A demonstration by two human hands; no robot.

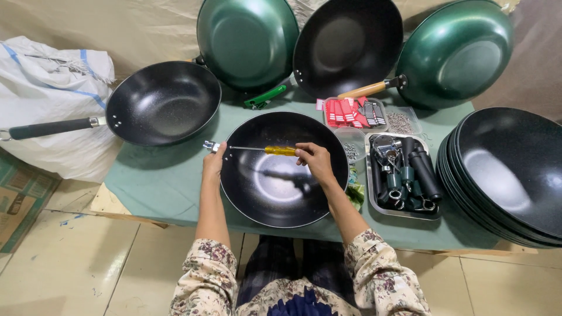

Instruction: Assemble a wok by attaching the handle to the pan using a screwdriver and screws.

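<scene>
- Black round non-stick wok pan (275,181), without handle: lies at the centre of the green cloth-covered surface (158,181), directly before the person.
- Left hand (213,164): clasped on the pan's left rim, at a small metal handle bracket (209,146).
- Right hand (313,161): closed around the yellow-handled screwdriver (266,150), whose shaft reaches leftward across the pan to the bracket.
- Progress, as judged: the bracket fitting is in hand; no handle is on this pan yet.
- Finished stock: one black wok with a dark handle (158,102) at the left; two green woks (246,41) (456,52) and one black wok (348,44) leaning at the back, handles fitted.
- Stock left: a stack of black handleless pans (509,175) at the right.
- Metal tray of dark handles and ring fittings (404,175): just right of the centre pan.
- Clear plastic tubs: one with flat red and black packets (351,112), one with small metal screws (401,122), behind the tray.
- White woven sack with blue stripes (47,99): far left, beside the surface.
- Brown printed cardboard carton (20,202): flattened on the tiled floor, lower left.
</scene>
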